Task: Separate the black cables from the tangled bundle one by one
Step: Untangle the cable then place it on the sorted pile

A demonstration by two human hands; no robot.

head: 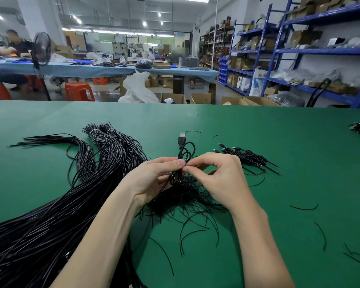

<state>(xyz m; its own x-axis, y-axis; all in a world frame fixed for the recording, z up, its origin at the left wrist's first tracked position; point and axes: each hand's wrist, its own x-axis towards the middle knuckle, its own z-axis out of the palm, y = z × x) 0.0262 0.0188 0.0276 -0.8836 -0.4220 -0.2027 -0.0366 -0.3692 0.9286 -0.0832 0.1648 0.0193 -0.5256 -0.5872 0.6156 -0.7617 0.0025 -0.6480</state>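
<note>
Your left hand (pixel 152 179) and right hand (pixel 220 179) meet above the green table (pixel 279 142), each pinching a coiled black cable (pixel 184 156) between thumb and fingertips; its USB plug (pixel 181 138) points up. The big bundle (pixel 71 194) lies left, a loose tangle (pixel 187 200) under your hands.

This is a big factory workroom, with tall blue shelves (pixel 312 50) full of boxes, long work tables (pixel 104 68), orange stools (pixel 79 91), and piles of black cables (pixel 56 215) on a green bench (pixel 258 129).
</note>
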